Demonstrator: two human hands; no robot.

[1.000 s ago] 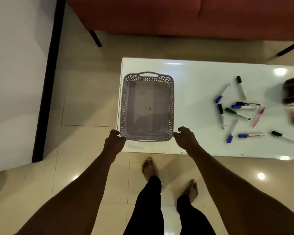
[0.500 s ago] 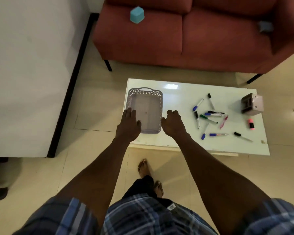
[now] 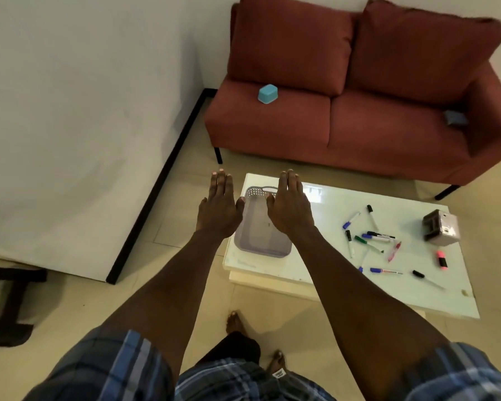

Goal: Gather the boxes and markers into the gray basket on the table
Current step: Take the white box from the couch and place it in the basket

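Note:
The gray perforated basket (image 3: 261, 244) stands at the left end of the white table (image 3: 324, 267) with nothing visible inside. My left hand (image 3: 219, 206) and my right hand (image 3: 289, 205) are raised flat above it, palms down, fingers straight, holding nothing. They partly hide the basket's far rim. Several markers (image 3: 370, 240) lie scattered on the middle of the table, with blue, green, black and red caps. A pink marker (image 3: 442, 259) lies further right. A small gray-brown box (image 3: 440, 231) stands near the table's right end. A light blue box (image 3: 267, 94) sits on the sofa seat.
A red two-seat sofa (image 3: 388, 123) stands behind the table, with a dark blue item (image 3: 454, 117) on its right seat. A white wall panel with a black edge (image 3: 156, 180) runs along the left. My bare feet are on the tiled floor below the table's near edge.
My hands let go of the basket's near corners and rose, flattening out above it. The view pulled back and tilted up, so the sofa and both boxes came into sight.

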